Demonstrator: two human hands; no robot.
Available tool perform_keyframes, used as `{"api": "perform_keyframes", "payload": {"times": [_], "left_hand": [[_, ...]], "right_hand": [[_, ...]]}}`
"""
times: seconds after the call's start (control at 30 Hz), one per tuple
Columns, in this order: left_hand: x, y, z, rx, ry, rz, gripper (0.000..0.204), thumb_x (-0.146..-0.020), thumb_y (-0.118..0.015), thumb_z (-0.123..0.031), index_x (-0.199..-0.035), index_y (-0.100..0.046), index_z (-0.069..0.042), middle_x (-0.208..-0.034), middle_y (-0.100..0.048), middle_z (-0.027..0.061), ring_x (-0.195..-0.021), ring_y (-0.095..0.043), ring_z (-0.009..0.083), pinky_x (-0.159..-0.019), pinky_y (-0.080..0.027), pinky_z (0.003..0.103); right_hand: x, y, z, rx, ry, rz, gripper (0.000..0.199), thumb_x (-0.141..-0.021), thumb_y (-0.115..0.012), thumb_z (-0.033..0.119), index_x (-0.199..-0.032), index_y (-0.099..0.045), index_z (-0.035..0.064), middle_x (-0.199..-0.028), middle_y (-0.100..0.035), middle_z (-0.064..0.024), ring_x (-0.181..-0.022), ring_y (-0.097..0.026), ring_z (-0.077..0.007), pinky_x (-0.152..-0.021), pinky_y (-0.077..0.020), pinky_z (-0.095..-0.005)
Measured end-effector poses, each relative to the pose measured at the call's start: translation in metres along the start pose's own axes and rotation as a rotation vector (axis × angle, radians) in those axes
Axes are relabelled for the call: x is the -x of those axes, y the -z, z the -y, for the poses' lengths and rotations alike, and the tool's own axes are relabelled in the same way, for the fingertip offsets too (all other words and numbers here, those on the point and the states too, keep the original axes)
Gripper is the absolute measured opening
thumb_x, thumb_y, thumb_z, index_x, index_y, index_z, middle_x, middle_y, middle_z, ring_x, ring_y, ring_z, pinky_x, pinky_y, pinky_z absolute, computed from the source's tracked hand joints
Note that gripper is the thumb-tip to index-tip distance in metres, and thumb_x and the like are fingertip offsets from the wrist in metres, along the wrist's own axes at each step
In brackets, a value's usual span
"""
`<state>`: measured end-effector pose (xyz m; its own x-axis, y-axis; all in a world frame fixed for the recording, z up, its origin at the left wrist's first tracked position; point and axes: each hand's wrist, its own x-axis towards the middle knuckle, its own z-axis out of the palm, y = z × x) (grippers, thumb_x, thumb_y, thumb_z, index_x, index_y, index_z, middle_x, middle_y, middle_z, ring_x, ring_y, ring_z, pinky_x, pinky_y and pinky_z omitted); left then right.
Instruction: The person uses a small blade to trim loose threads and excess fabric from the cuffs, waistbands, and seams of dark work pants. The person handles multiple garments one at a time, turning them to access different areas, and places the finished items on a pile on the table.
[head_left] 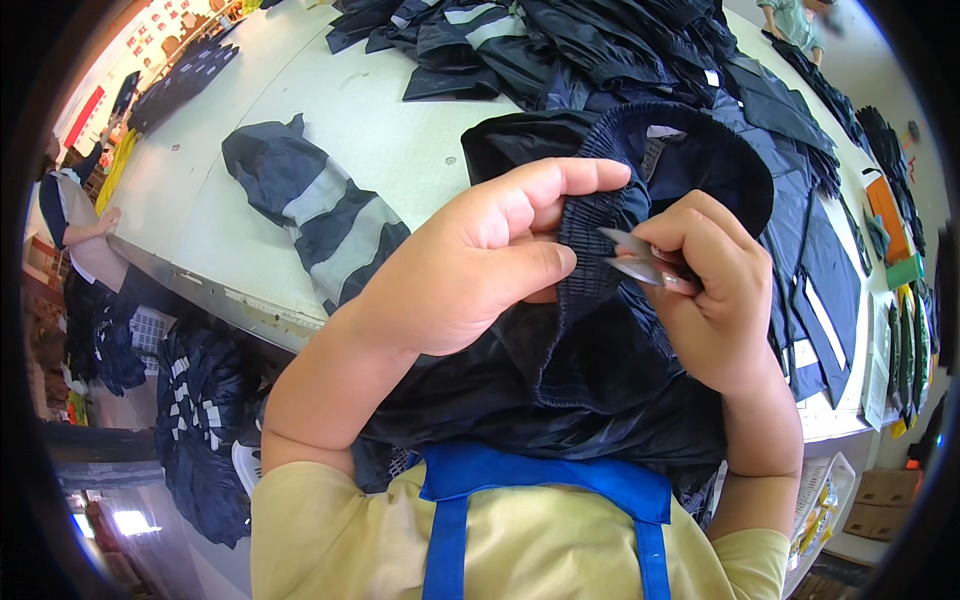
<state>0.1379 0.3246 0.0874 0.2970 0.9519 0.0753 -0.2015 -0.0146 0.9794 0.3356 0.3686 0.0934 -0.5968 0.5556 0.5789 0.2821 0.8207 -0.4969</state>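
Note:
A dark navy garment with a gathered elastic waistband (588,245) lies across my lap and the table's near edge. My left hand (470,250) pinches the band between thumb and fingers, its index finger stretched along the top. In my right hand (715,290) is a pair of small metal thread snips (635,262). Their blades are parted and point left at the gathered band, close to my left thumb. Whether the blades touch the cloth I cannot tell. A part of dark cloth with grey bands (320,205) stretches out on the table to the left.
Dark garments are heaped on the pale table (400,130) at the far side, with a flat stack (815,300) to the right. A person (85,225) stands at the table's left end. Below the left edge hangs a dark bundle (200,440); a white basket (825,510) stands lower right.

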Motion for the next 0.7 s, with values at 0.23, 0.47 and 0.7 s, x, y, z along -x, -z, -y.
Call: {"api": "perform_keyframes", "payload": {"times": [0.23,0.47,0.7], "left_hand": [[-0.001,0.014,0.007,0.114,-0.065,0.005,0.063,-0.076,-0.051,0.002,-0.136,-0.034,0.003,-0.111,-0.058,0.0086,-0.091,-0.058,0.0094,-0.077,-0.046,0.021],[0.002,0.019,0.009,0.267,-0.064,-0.001,0.069,-0.074,-0.054,0.001,-0.138,-0.03,0.004,-0.118,-0.056,0.0136,-0.103,-0.059,0.0183,-0.091,-0.046,0.03],[0.005,0.017,0.005,0.297,-0.068,-0.039,0.07,-0.073,-0.057,-0.002,-0.138,-0.03,0.005,-0.122,-0.054,0.0142,-0.105,-0.057,0.0191,-0.093,-0.045,0.031]], "right_hand": [[0.018,0.017,0.011,-0.36,-0.097,0.039,0.008,-0.069,-0.064,0.001,-0.071,-0.057,0.0043,-0.065,-0.052,-0.0039,-0.057,-0.047,-0.0142,-0.051,-0.0334,-0.0254],[0.042,0.048,-0.014,-0.756,-0.101,-0.127,0.019,-0.079,-0.069,0.02,-0.073,-0.056,0.0075,-0.064,-0.049,0.0012,-0.05,-0.037,-0.008,-0.049,-0.0298,-0.0242],[0.042,0.092,-0.078,0.107,-0.422,-0.581,0.034,-0.093,-0.055,0.022,-0.119,-0.055,0.0005,-0.082,-0.057,-0.0003,-0.049,-0.031,0.0018,-0.043,-0.0197,-0.0143]]}}
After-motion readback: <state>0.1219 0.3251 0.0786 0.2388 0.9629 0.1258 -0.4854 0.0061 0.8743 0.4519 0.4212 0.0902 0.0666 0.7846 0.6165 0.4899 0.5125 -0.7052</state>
